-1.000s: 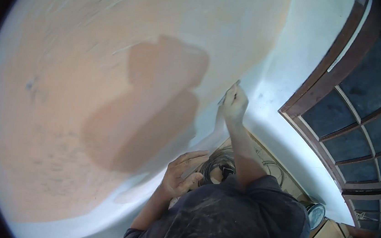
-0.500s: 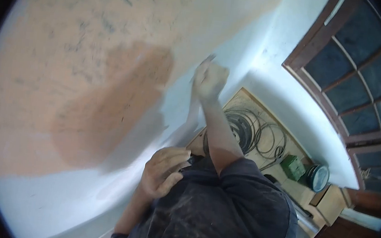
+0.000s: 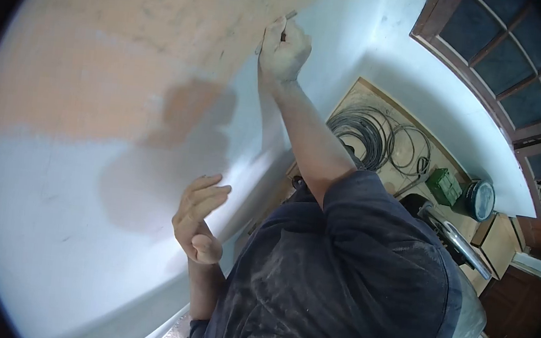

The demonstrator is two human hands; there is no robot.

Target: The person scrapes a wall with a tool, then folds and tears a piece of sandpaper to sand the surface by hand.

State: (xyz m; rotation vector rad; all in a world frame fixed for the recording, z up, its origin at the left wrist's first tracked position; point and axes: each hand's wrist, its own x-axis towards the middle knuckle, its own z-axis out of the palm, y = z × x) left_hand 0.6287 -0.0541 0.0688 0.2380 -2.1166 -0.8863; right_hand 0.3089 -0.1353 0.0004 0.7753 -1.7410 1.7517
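My right hand [image 3: 286, 50] is closed round a thin, flat tool [image 3: 291, 15] and holds it against the wall [image 3: 165, 48]. Only narrow ends of the tool show past my fingers, so its exact kind is hidden. The wall has a peach-coloured area with dark marks above and a whitish area below, and my hand is near the border between them. Lower down, my left hand [image 3: 200, 218] is open, its fingers loosely bent and nothing in it. It is in front of the whitish part, seemingly apart from the wall.
On a wooden surface [image 3: 381, 96] to the right lie coiled black cables [image 3: 368, 133], a green box [image 3: 443, 186] and a lidded bucket [image 3: 478, 200]. A shiny metal tube [image 3: 456, 239] is nearer my body. A brown-framed window [image 3: 506, 51] is at upper right.
My right hand has moved up and slightly left in view with the flat tool. My left hand has moved left and its fingers are more spread. The camera view has also shifted.
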